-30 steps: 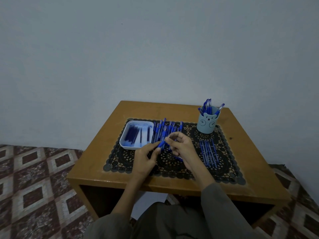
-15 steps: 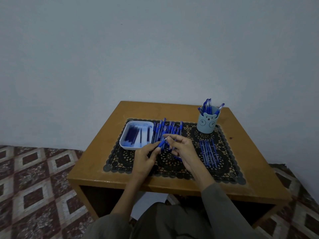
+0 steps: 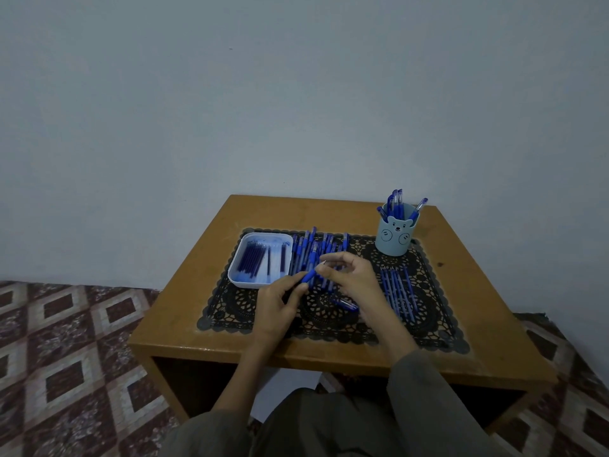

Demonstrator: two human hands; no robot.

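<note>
My left hand (image 3: 280, 305) grips a blue pen (image 3: 309, 277) by its lower part, slanted up to the right over a black lace mat (image 3: 329, 323). My right hand (image 3: 354, 282) is at the pen's upper end, thumb and forefinger pinching its thin tip, the other fingers curled. Another blue pen (image 3: 346, 305) shows just under my right hand; whether the hand holds it I cannot tell. A pile of blue pens (image 3: 309, 247) lies behind my hands.
A white tray (image 3: 236, 275) with several dark refills sits left of the pile. A row of blue pens (image 3: 398, 291) lies on the mat's right side. A pale blue bear cup (image 3: 395, 240) holds several pens. The wooden table (image 3: 478, 354) stands against the wall.
My right hand's fingers have shifted slightly up and right at the pen's tip. My left hand and the pen have stayed almost still.
</note>
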